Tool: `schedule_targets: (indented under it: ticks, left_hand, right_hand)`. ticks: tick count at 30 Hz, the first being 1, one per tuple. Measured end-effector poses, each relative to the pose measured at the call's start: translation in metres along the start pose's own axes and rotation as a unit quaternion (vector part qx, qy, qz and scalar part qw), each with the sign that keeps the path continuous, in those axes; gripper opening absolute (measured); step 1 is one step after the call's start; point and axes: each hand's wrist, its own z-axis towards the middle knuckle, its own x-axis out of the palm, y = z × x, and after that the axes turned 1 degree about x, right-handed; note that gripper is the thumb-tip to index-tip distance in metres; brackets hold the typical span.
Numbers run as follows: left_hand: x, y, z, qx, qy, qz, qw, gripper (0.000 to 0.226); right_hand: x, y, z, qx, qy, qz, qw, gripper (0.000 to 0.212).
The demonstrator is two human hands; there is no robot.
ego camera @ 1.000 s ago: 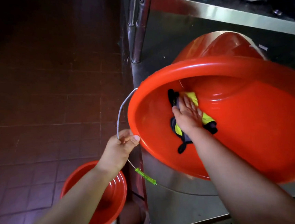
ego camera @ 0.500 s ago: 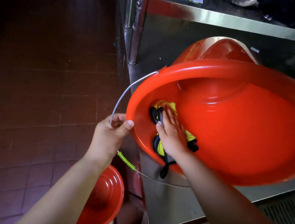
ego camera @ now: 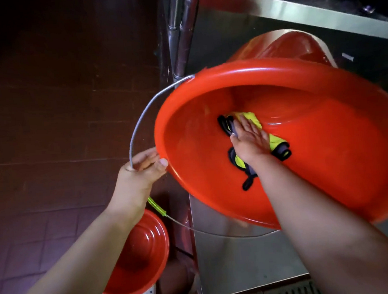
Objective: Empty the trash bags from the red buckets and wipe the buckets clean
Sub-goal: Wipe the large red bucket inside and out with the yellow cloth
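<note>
A steel counter point(ego camera: 240, 260) with upright metal poles point(ego camera: 179, 26) is seen on the right, above dark red floor tiles point(ego camera: 46, 136) and a floor grate point(ego camera: 283, 293). A second red bucket point(ego camera: 139, 257) is seen below the left arm. The wire handle point(ego camera: 139, 123) and rim of the tilted red bucket point(ego camera: 330, 158) are gripped by the left hand point(ego camera: 141, 172). A yellow-and-black cloth point(ego camera: 274, 139) is pressed against the glossy inner wall by the flat, open-fingered right hand point(ego camera: 250, 139).
</note>
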Motion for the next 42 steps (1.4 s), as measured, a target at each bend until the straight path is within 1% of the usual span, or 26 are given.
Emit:
schedule_targets:
  ticks: [2,4,6,8,10,11,12,14,15,17,20,22,25,27,29,31,33,35,37,39,42]
  left_hand:
    - [0.002,0.006,-0.003,-0.012,-0.015,-0.003,1.000,0.019]
    - [0.007,0.006,-0.003,0.008,-0.016,0.008,1.000,0.017]
    - [0.012,0.002,-0.003,0.030,-0.016,0.008,0.999,0.018]
    - [0.013,0.000,-0.004,0.048,-0.019,0.017,0.999,0.019]
    - [0.012,-0.003,-0.004,0.057,-0.017,0.044,0.997,0.019]
    - [0.012,-0.005,-0.003,0.060,-0.013,0.059,0.996,0.019]
    - [0.013,-0.010,-0.001,0.062,-0.009,0.072,0.995,0.020]
    - [0.013,-0.021,0.005,0.077,0.009,0.088,0.993,0.024]
    - [0.013,-0.029,0.008,0.090,0.022,0.097,0.991,0.025]
    - [0.012,-0.046,0.016,0.108,0.061,0.121,0.985,0.023]
    - [0.013,-0.069,0.029,0.110,0.123,0.151,0.975,0.025]
    - [0.018,-0.079,0.038,0.110,0.148,0.146,0.972,0.028]
    - [0.024,-0.081,0.045,0.112,0.172,0.115,0.972,0.023]
    - [0.021,-0.068,0.044,0.115,0.145,0.083,0.979,0.022]
    - [0.017,-0.041,0.034,0.099,0.095,0.036,0.990,0.024]
    - [0.015,-0.005,0.017,0.038,0.043,-0.025,0.998,0.027]
    - [0.019,0.026,0.001,-0.026,0.016,-0.063,0.998,0.027]
    - [0.026,0.041,-0.008,-0.058,-0.001,-0.085,0.995,0.022]
    - [0.030,0.042,-0.008,-0.051,-0.008,-0.101,0.994,0.014]
    - [0.030,0.038,-0.006,-0.037,-0.010,-0.107,0.994,0.010]
    - [0.029,0.034,-0.006,-0.032,-0.020,-0.079,0.996,0.007]
  right_hand:
    - [-0.001,0.016,-0.016,0.004,0.002,0.026,1.000,0.054]
    - [0.004,0.040,-0.043,-0.004,-0.022,0.078,0.997,0.056]
    - [0.013,0.066,-0.082,-0.031,-0.044,0.130,0.990,0.057]
    - [0.022,0.083,-0.122,-0.076,-0.043,0.167,0.982,0.061]
    - [0.027,0.085,-0.147,-0.125,-0.039,0.183,0.974,0.064]
    - [0.027,0.082,-0.149,-0.142,-0.042,0.190,0.971,0.062]
    - [0.026,0.077,-0.146,-0.152,-0.043,0.193,0.968,0.060]
    - [0.021,0.066,-0.131,-0.160,-0.047,0.176,0.970,0.064]
    - [0.020,0.059,-0.121,-0.155,-0.046,0.155,0.975,0.065]
    - [0.017,0.041,-0.094,-0.126,-0.026,0.104,0.986,0.060]
    - [0.004,0.008,-0.047,-0.052,0.011,0.050,0.997,0.053]
    - [-0.008,-0.010,-0.020,0.000,0.030,0.030,0.999,0.052]
    - [-0.010,-0.022,0.001,0.024,0.035,-0.005,0.999,0.054]
    - [-0.008,-0.021,0.004,0.026,0.030,-0.009,0.999,0.054]
    - [-0.008,-0.019,0.004,0.032,0.034,-0.004,0.999,0.054]
    - [-0.010,-0.017,0.004,0.038,0.039,0.009,0.998,0.054]
    - [-0.009,-0.009,-0.003,0.048,0.034,0.038,0.998,0.055]
    - [-0.004,0.007,-0.023,0.049,0.009,0.073,0.996,0.056]
    - [0.006,0.027,-0.055,0.023,-0.019,0.105,0.994,0.058]
    - [0.018,0.048,-0.096,-0.033,-0.038,0.126,0.991,0.058]
    - [0.027,0.064,-0.143,-0.104,-0.053,0.148,0.982,0.062]
